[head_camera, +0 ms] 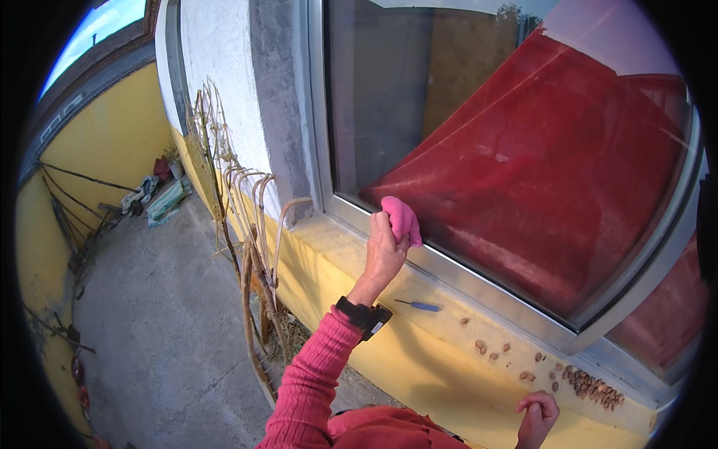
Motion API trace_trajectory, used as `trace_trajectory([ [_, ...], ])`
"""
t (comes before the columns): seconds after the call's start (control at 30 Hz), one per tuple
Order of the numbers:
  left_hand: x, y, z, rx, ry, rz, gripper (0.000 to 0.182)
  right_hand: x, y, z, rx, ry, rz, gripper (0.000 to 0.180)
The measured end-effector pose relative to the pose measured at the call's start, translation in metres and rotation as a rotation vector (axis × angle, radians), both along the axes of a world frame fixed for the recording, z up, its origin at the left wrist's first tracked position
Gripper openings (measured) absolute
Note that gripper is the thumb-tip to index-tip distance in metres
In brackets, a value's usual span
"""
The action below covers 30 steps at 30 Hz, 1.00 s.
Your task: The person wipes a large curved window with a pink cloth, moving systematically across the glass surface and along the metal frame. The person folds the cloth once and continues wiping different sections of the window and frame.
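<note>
My left hand [386, 244] grips a bunched pink cloth [401, 219] and holds it against the lower metal frame [449, 261] of a window. Just above the cloth is the window glass [521, 185], with reflections and a red surface showing in it. A small screwdriver [424, 306] with a blue handle lies on the yellow sill [443, 331] below that hand. At the lower right, my right hand [539, 414] is near the sill's edge, its fingers loosely curled and nothing visible in it. Beyond it sits a pile of brown nuts or pits [594, 387].
Several loose brown pieces [493, 356] dot the sill. Left of the window, dry branches and curved-handled canes [261, 224] lean by the wall corner. A concrete yard [162, 314] runs along a yellow wall [112, 123], with sticks and a folded bag [166, 202] at the far end.
</note>
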<state>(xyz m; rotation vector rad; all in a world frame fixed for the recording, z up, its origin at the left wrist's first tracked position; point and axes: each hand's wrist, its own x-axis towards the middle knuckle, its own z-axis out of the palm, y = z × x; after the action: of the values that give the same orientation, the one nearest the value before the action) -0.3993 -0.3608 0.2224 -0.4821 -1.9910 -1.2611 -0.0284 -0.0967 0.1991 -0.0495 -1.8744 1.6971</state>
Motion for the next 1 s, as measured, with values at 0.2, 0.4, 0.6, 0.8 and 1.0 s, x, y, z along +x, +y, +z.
trace_trajectory([
  [0.2,-0.053,-0.045,-0.002,0.128,-0.123,0.125,0.036,0.001,-0.006,-0.002,-0.012,-0.005,-0.039,0.016],
  [0.4,-0.085,-0.08,0.001,0.293,-0.196,0.221,0.047,-0.001,-0.012,-0.003,-0.012,0.006,-0.06,0.016],
  [0.6,-0.105,-0.103,-0.006,0.268,-0.194,0.294,0.07,0.009,-0.013,-0.011,-0.045,0.008,-0.15,0.015],
  [0.8,-0.11,-0.126,-0.013,0.222,-0.208,0.151,0.064,0.017,-0.001,-0.031,-0.086,0.037,-0.188,0.021],
  [1.0,-0.099,-0.113,-0.019,0.005,-0.116,0.267,0.059,0.001,-0.005,-0.032,-0.094,0.032,-0.11,0.027],
])
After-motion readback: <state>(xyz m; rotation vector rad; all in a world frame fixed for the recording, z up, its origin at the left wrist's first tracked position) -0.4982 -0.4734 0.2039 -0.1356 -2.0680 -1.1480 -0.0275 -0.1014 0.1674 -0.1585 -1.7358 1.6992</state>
